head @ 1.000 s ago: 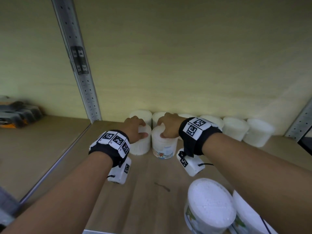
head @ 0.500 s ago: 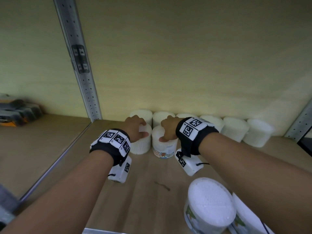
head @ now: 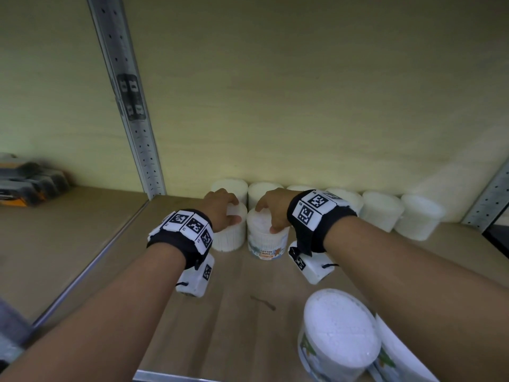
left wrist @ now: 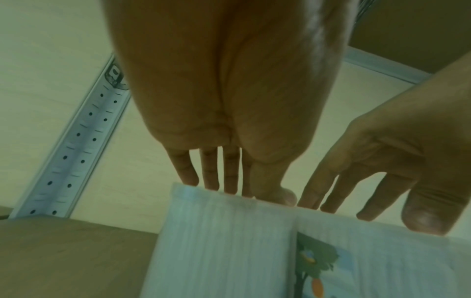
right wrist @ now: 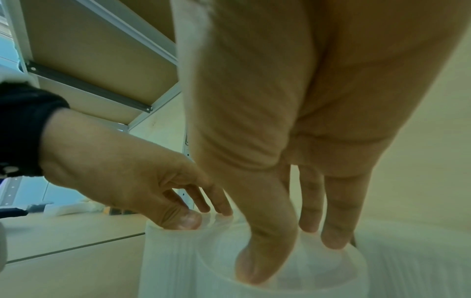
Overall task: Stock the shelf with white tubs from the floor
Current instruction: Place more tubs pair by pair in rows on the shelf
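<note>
Two white tubs stand side by side on the wooden shelf (head: 234, 293), in front of a back row of several white tubs (head: 381, 209). My left hand (head: 220, 206) grips the plain left tub (head: 230, 235) from above, thumb on its near rim and fingers over the far rim. That grip shows in the left wrist view too, left hand (left wrist: 229, 181) on the tub (left wrist: 224, 242). My right hand (head: 272, 208) holds the labelled cotton-buds tub (head: 265, 244) the same way. In the right wrist view its thumb and fingertips (right wrist: 333, 242) sit on the lid (right wrist: 300, 278).
Two larger white tubs (head: 340, 334) stand at the shelf's front right, under my right forearm. A perforated metal upright (head: 143, 150) divides this bay from the left one, where dark and orange cases (head: 24, 186) lie. Another upright (head: 487, 197) stands at the far right.
</note>
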Motion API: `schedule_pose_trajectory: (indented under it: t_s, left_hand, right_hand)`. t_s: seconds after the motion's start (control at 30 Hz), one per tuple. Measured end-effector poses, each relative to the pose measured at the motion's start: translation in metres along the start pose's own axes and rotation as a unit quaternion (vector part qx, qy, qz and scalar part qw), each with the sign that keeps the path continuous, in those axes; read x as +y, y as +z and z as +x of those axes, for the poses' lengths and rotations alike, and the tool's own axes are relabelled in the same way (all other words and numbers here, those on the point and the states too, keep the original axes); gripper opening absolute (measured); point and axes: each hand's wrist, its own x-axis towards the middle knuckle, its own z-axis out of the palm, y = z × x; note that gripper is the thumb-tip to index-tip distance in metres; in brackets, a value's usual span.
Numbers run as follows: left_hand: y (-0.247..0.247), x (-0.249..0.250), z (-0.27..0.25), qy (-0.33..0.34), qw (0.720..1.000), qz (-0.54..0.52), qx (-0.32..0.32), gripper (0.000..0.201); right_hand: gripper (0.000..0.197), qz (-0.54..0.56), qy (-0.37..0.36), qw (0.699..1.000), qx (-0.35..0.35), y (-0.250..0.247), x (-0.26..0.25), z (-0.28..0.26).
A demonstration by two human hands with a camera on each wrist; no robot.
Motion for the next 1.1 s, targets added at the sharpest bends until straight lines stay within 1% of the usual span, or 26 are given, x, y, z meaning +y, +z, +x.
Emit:
schedule_pose_trajectory:
  t_s: [0.23,0.33,0.43,0.53,0.63,0.7,0.73,0.8,0.83,0.87,0.97,1.1]
  left_hand:
    - [-0.002,-0.001,0.001,0.004,1.000,0.002,-0.011,0.054]
    - [-0.007,-0.001,0.000,0.014,0.999,-0.007,-0.030,0.053]
    - [-0.015,-0.001,-0.001,0.029,0.998,-0.002,-0.057,0.052]
    - [-0.024,-0.003,0.002,0.053,0.994,0.008,-0.098,0.056]
    - [-0.031,-0.003,0.000,0.073,0.988,-0.001,-0.138,0.065]
    - [-0.030,-0.003,0.000,0.070,0.990,-0.032,-0.122,0.068]
    - [-0.029,-0.003,0.001,0.059,0.992,-0.054,-0.100,0.065]
    - [-0.024,-0.005,0.005,0.022,0.997,-0.076,-0.022,0.050]
    - [-0.020,-0.005,0.007,-0.002,0.997,-0.070,0.012,0.043]
    - [-0.016,-0.006,0.008,-0.021,0.998,-0.058,0.032,0.042]
    - [-0.002,-0.008,0.008,-0.055,0.998,0.003,0.023,0.055]
    - [0.001,-0.009,0.008,-0.033,0.999,0.015,0.022,0.056]
  right_hand:
    - [0.068,-0.005,-0.006,1.000,0.016,0.002,0.001,-0.001]
    - [0.061,-0.017,-0.005,1.000,0.017,0.002,-0.002,0.000]
    - [0.052,-0.035,-0.002,0.999,0.015,0.003,-0.004,0.001]
    - [0.053,-0.050,-0.004,0.999,0.006,0.002,-0.005,0.003]
    - [0.055,-0.052,-0.004,0.999,0.003,0.001,-0.005,0.003]
    - [0.056,-0.051,-0.004,0.999,-0.001,0.001,-0.004,0.003]
    - [0.056,-0.050,-0.004,0.999,-0.003,0.001,-0.004,0.004]
    - [0.057,-0.053,-0.003,0.999,-0.002,0.000,-0.004,0.004]
    - [0.057,-0.054,-0.003,0.999,0.000,0.000,-0.004,0.004]
    - [0.057,-0.053,-0.003,0.999,0.001,0.000,-0.004,0.004]
    - [0.057,-0.046,-0.004,0.999,0.004,0.000,-0.003,0.004]
    - [0.056,-0.054,-0.005,0.999,0.006,0.001,-0.004,0.004]
